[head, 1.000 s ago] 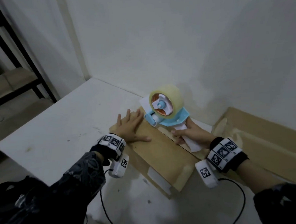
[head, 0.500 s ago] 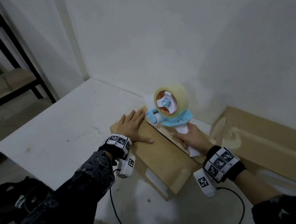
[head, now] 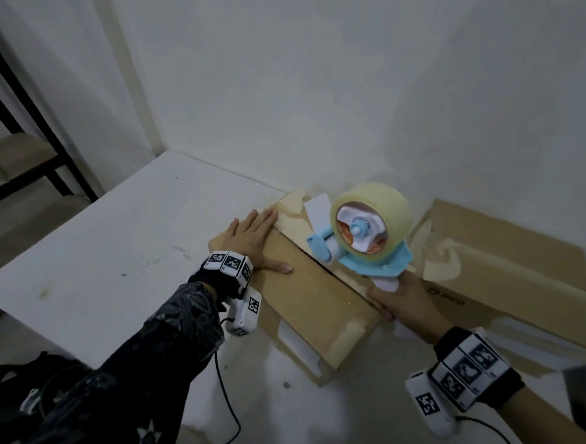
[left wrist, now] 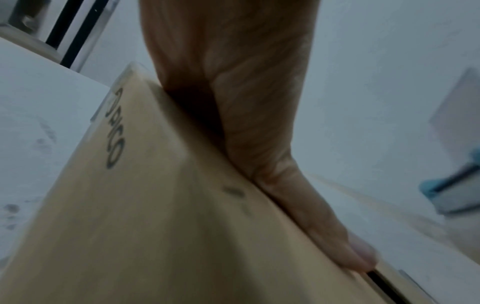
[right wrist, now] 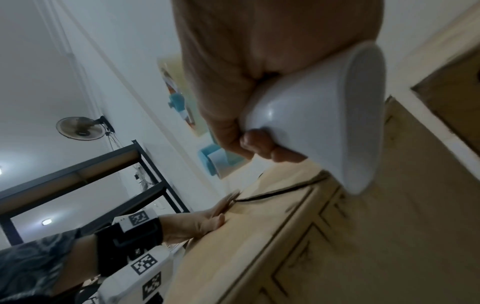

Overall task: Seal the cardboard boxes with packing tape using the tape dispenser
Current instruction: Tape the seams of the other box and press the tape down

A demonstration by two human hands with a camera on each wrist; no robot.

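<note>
Cardboard takes the weight of the left hand (head: pixel 251 239), fingers flat and straight on the near flap of the box (head: pixel 300 300), thumb out along the top; it grips nothing. The right hand (head: pixel 406 305) is curled round the white handle (right wrist: pixel 319 115) of the dispenser (head: pixel 371 237), its blue nose hovering at the centre seam (head: pixel 325 271) partway along the box. A second ago the dispenser sat nearer the far end, low on the seam; it has since been drawn back toward the person and tilted up, while the left hand has kept to its flap. Whether tape trails behind it cannot be told: the film is clear and the light poor. The dark slit still shows along the seam, so the pass looks unfinished, with the near stretch left to cover and the tape to cut. The box lies on the white surface (head: pixel 114 239) against the wall; a second box (head: pixel 514 277), top glossy with old tape, sits just beside it on the right. A black shelf (head: pixel 20 111) stands at far left.
</note>
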